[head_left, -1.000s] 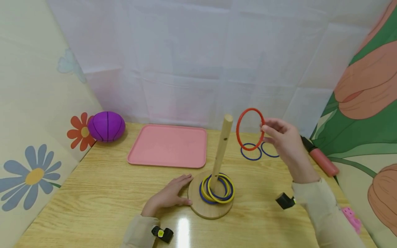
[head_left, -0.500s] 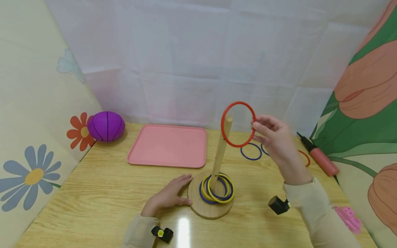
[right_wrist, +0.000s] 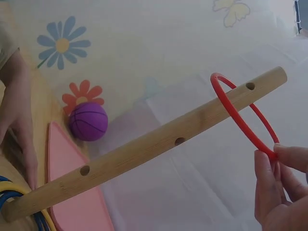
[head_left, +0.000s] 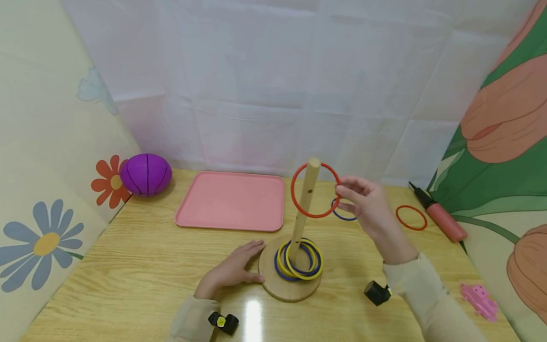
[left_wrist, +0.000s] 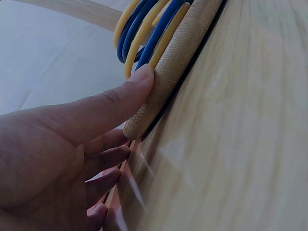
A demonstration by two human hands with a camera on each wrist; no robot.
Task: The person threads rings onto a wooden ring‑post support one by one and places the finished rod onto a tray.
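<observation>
My right hand [head_left: 365, 206] pinches a red ring [head_left: 292, 190] at its right edge between thumb and fingers. The ring encircles the upper part of an upright wooden post [head_left: 301, 211]; in the right wrist view the post [right_wrist: 134, 147] passes through the ring [right_wrist: 237, 118], below its tip. Several yellow and blue rings [head_left: 322, 266] lie stacked around the foot of the post. Against the left side of the round wooden base [head_left: 288, 294] rests my left hand [head_left: 232, 268], fingers extended; in the left wrist view its thumb [left_wrist: 127, 94] touches the base's rim.
Behind the base lies a pink tray [head_left: 232, 202], with a purple ball [head_left: 146, 174] to its left. To the right are a blue ring [head_left: 344, 218], partly hidden, another red ring [head_left: 411, 228], a pump [head_left: 446, 223] and a pink toy [head_left: 480, 301].
My right hand has carried the red ring leftward, up over the post's top, then down around it. Another red ring on the table has come into view. My left hand has stayed put.
</observation>
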